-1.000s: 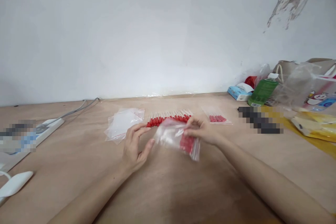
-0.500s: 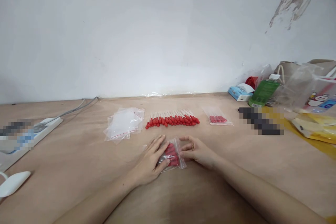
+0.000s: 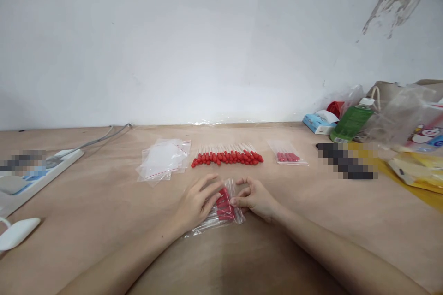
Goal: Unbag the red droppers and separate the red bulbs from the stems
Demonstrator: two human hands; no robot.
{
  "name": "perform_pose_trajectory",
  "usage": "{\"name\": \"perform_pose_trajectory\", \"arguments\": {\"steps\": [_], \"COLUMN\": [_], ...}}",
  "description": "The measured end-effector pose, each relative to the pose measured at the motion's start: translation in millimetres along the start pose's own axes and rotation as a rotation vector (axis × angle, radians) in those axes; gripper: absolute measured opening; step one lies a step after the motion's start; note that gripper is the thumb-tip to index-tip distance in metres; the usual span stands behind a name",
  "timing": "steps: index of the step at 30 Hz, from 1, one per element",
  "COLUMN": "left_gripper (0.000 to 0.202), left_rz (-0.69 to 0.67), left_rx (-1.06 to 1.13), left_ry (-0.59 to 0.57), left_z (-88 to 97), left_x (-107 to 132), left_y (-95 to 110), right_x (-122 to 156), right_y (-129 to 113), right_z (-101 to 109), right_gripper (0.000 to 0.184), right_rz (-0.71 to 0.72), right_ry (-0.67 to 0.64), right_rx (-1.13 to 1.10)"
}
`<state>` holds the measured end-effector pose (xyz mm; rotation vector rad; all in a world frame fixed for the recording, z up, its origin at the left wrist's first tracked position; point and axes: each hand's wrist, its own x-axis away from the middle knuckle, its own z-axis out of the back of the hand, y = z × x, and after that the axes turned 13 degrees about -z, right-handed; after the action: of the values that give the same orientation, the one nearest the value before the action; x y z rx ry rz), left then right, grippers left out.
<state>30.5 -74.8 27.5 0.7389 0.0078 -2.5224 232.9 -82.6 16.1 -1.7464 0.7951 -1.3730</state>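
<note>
Brown tabletop (image 3: 114,207), pale wall (image 3: 194,46); clear zip bag (image 3: 212,225), red-headed sticks (image 3: 224,210) inside; left hand (image 3: 196,203) spread, right hand (image 3: 258,199) touching, grip unclear.

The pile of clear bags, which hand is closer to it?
Left. The left hand is in front of the pile of clear bags and a little to its right; the right hand is farther right, by the bag of red-tipped sticks.

Home or workshop, hard to tell: the table (image 3: 104,203) meets a white, flaking wall (image 3: 173,46) at its far edge; a power strip (image 3: 51,174) lies by the left edge, a tissue box (image 3: 318,123) and green bottle (image 3: 353,122) near the far right corner.
</note>
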Motion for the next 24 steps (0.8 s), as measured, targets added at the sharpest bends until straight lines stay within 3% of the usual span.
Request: {"name": "perform_pose_trajectory", "arguments": {"steps": [4,9,18,24], "left_gripper": [0.037,0.025,0.02,0.016], "left_rz": [-0.237,-0.447,-0.526,-0.568], "left_rx": [-0.017,-0.059,-0.001,-0.089], "left_ry": [0.017,0.115,0.106,0.029], "left_z": [-3.8,-3.3,-4.5,0.8], "left_x": [-1.2,-3.1,-4.5,-7.5], "left_y": [0.2,-4.7,-8.0,-4.6], "right_x": [-0.3,-1.4,-4.2,-6.7], "right_y": [3.6,6.5,7.7,9.0], "right_z": [-2.5,-5.0,-5.1,-3.7], "right_gripper": [0.073,0.071,0.088,0.083], "right_rz": [0.052,0.116,0.158,0.203], "right_ry": [-0.031,-0.103,-0.292,-0.402], "right_rx": [0.045,0.03,0.006,0.021]}}
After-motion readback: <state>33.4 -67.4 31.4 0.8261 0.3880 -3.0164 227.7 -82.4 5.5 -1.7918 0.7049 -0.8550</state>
